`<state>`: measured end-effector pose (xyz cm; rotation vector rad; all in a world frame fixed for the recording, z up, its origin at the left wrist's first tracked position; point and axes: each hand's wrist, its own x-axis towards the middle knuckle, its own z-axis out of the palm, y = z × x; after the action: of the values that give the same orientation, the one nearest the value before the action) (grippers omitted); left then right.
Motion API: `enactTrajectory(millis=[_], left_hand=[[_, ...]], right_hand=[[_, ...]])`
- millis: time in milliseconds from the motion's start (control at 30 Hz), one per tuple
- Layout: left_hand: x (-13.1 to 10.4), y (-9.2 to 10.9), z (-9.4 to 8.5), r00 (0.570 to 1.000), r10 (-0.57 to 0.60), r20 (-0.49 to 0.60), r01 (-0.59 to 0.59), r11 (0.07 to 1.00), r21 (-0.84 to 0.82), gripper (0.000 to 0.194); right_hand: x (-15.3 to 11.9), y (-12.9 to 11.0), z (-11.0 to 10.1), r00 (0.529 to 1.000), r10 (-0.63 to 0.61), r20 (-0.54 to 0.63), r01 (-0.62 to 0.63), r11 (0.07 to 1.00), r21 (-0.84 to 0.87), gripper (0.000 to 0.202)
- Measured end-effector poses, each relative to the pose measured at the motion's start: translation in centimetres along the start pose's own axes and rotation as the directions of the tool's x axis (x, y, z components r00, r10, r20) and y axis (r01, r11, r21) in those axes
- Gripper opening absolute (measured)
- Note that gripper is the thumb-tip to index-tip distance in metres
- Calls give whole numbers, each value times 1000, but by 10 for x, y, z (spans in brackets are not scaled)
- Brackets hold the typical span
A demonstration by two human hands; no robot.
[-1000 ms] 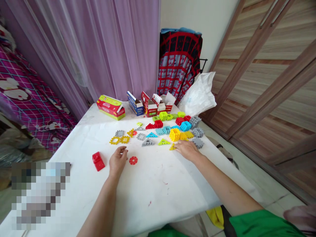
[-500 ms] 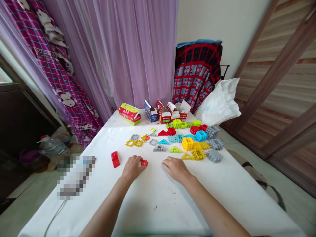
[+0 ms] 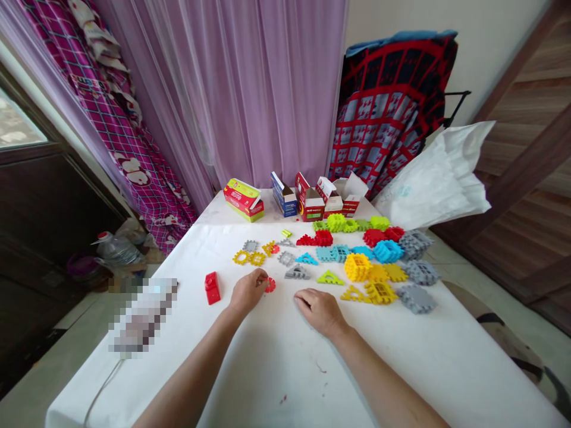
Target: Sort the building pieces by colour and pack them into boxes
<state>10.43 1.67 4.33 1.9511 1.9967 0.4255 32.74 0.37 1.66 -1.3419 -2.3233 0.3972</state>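
Note:
My left hand point(image 3: 250, 291) pinches the edge of a flat red notched disc point(image 3: 270, 285) just above or on the table; I cannot tell which. My right hand point(image 3: 320, 309) rests on the white cloth with its fingers curled together and nothing visible in them. Just beyond the disc lie a grey triangular block piece point(image 3: 297, 272) and a lime green triangle point(image 3: 330, 277). Yellow pieces, among them a yellow triangle point(image 3: 354, 294), lie beyond and to the right of my right hand. A red block point(image 3: 213, 288) stands left of my left hand.
Interlocking blocks sorted by colour, such as a yellow cube point(image 3: 357, 267) and a blue cube point(image 3: 388, 251), fill the right side. Small boxes, including a blue box point(image 3: 284, 196), stand at the back beside a white bag point(image 3: 435, 178). A pixelated device with a cable point(image 3: 103, 389) lies left.
My left hand has moved slightly forward with the red disc, closer to the grey triangular piece. My right hand stays in about the same place. The camera view has shifted.

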Motion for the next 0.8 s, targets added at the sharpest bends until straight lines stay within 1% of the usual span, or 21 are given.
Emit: enactTrajectory(millis=[100, 233, 333, 433, 567, 667, 733, 800], left_hand=[[23, 6, -1, 998, 61, -20, -60, 996, 58, 19], [62, 21, -4, 988, 145, -50, -133, 973, 186, 28], [89, 27, -8, 982, 183, -35, -166, 945, 281, 23], [108, 25, -10, 977, 212, -7, -196, 916, 349, 22], [119, 23, -10, 970, 241, 21, -229, 886, 404, 24], [123, 27, -11, 960, 278, 31, -264, 866, 425, 23], [123, 32, -17, 953, 304, 24, -283, 855, 434, 27], [116, 35, -25, 947, 323, 2, -290, 849, 441, 32]], right_hand=[[0, 5, 3, 999, 4, -47, 1, 995, 98, 23], [1, 8, 2, 997, 15, -74, 0, 978, 208, 21], [2, 9, 1, 997, 35, -68, -16, 966, 258, 21], [2, 10, -1, 998, 42, -40, -29, 961, 276, 21], [1, 10, -3, 999, 37, -6, -34, 965, 259, 22], [1, 9, -4, 999, 33, 0, -32, 969, 246, 22], [1, 9, -5, 1000, 29, 0, -28, 970, 243, 23], [1, 9, -5, 1000, 23, 2, -23, 969, 244, 23]])
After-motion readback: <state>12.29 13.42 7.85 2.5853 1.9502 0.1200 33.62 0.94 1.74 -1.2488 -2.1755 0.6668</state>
